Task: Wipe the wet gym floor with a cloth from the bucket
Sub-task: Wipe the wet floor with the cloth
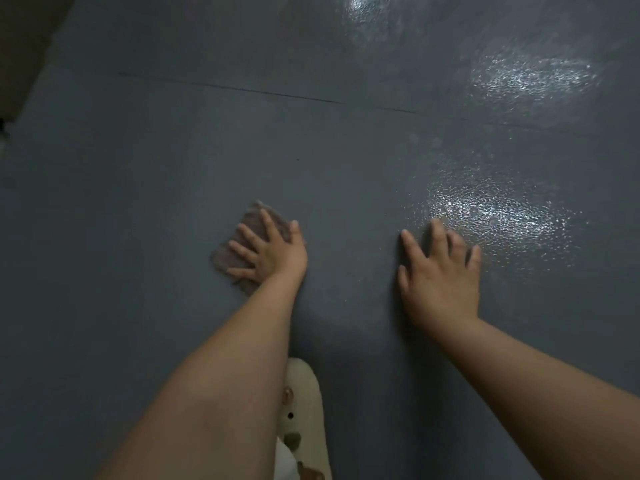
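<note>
A small brownish cloth lies flat on the dark grey gym floor, left of centre. My left hand presses down on it with straight, spread fingers. My right hand rests flat on the bare floor to the right, fingers straight and apart, holding nothing. Just beyond its fingertips a wet patch glistens. More wet sheen shows further away at the upper right. No bucket is in view.
A cream perforated slipper on my foot stands at the bottom centre between my forearms. A thin seam crosses the floor further out. A lighter tan surface borders the floor at the upper left.
</note>
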Demonstrator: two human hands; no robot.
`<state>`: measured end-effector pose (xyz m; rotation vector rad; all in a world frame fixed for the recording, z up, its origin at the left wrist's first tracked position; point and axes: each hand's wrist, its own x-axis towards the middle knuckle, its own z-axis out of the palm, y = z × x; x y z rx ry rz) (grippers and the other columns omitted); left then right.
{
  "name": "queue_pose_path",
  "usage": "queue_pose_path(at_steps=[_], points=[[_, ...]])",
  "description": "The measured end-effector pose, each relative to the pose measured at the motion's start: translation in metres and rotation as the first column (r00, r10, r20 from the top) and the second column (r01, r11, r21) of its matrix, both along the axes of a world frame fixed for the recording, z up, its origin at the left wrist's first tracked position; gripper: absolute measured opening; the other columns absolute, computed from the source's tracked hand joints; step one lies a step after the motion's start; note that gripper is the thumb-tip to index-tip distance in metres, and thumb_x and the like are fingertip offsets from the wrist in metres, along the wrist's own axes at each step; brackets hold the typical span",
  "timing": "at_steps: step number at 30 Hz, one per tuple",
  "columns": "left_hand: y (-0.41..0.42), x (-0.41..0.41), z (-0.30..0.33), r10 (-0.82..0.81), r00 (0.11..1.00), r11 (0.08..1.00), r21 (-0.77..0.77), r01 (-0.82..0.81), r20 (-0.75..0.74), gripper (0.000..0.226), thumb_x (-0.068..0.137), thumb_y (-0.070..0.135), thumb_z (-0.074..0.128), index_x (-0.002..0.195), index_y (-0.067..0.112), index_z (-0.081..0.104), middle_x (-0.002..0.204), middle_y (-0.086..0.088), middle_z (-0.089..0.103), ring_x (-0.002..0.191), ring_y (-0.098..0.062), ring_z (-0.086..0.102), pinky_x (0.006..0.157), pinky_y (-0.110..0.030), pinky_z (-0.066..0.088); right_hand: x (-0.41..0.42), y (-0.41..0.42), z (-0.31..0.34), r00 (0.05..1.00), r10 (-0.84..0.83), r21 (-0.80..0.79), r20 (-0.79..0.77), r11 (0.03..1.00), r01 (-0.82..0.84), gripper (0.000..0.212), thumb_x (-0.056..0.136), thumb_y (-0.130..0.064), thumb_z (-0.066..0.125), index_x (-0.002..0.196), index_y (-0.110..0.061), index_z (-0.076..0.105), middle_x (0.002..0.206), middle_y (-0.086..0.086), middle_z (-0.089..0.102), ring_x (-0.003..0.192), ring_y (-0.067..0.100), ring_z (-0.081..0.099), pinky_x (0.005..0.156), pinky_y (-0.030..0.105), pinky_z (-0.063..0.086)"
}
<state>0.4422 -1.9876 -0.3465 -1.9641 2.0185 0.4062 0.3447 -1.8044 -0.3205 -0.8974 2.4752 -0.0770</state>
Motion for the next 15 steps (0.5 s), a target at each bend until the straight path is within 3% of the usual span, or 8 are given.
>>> queue_pose_path(at_steps=[2, 5, 8, 11, 15], points=[[0.018, -0.019, -0.002, -0.202, 0.979, 0.979, 0.003, 0.202, -0.006, 0.067, 0.093, 0.063, 0.023, 0.149, 0.038, -0.004, 0.158, -0.006, -0.013, 0.143, -0.036, -0.016, 0.105, -0.066, -0.009, 0.012, 0.0, 0.0, 1.0, 0.011, 0.006, 0.022, 1.0, -0.012, 0.058, 0.098, -0.042, 0.033, 0.15, -0.034, 0.01, 0.158, 0.008, -0.005, 0.143, 0.03, 0.003, 0.114, 0.054, 0.003], [0.033, -0.043, 0.001, -0.516, 0.856, 0.855, 0.043, 0.516, -0.023, 0.067, 0.093, 0.063, 0.022, 0.148, 0.04, -0.008, 0.157, -0.004, -0.019, 0.142, -0.036, -0.021, 0.105, -0.065, -0.013, 0.024, 0.001, -0.003, 0.999, 0.014, 0.012, 0.044, 1.0, -0.014, 0.06, 0.098, -0.044, 0.032, 0.151, -0.033, 0.006, 0.159, 0.008, -0.007, 0.145, 0.03, -0.001, 0.113, 0.055, 0.002], [0.017, -0.048, 0.001, -0.621, 0.784, 0.783, 0.056, 0.62, -0.008, 0.066, 0.093, 0.063, 0.021, 0.147, 0.041, -0.011, 0.156, -0.002, -0.021, 0.142, -0.033, -0.022, 0.106, -0.065, -0.011, 0.022, 0.004, -0.006, 0.998, 0.039, 0.042, 0.042, 0.998, -0.04, 0.061, 0.098, -0.047, 0.028, 0.15, -0.035, -0.001, 0.159, 0.007, -0.011, 0.145, 0.028, -0.005, 0.114, 0.053, 0.001], [-0.006, -0.038, -0.003, -0.586, 0.81, 0.809, 0.037, 0.586, -0.004, 0.066, 0.093, 0.063, 0.02, 0.147, 0.04, -0.01, 0.157, 0.001, -0.018, 0.143, -0.029, -0.019, 0.108, -0.064, -0.009, 0.02, 0.005, -0.005, 0.998, 0.056, 0.049, 0.036, 0.997, -0.058, 0.061, 0.098, -0.05, 0.027, 0.15, -0.036, -0.001, 0.159, 0.006, -0.01, 0.145, 0.028, -0.003, 0.114, 0.052, 0.004], [-0.039, -0.004, -0.002, -0.281, 0.96, 0.959, 0.021, 0.281, -0.015, 0.066, 0.093, 0.064, 0.02, 0.148, 0.039, -0.007, 0.158, 0.001, -0.016, 0.144, -0.029, -0.016, 0.108, -0.063, -0.007, 0.02, 0.005, -0.005, 0.996, 0.083, 0.078, 0.031, 0.993, -0.085, 0.061, 0.098, -0.051, 0.024, 0.15, -0.036, -0.005, 0.159, 0.006, -0.011, 0.145, 0.028, -0.004, 0.114, 0.051, 0.004]])
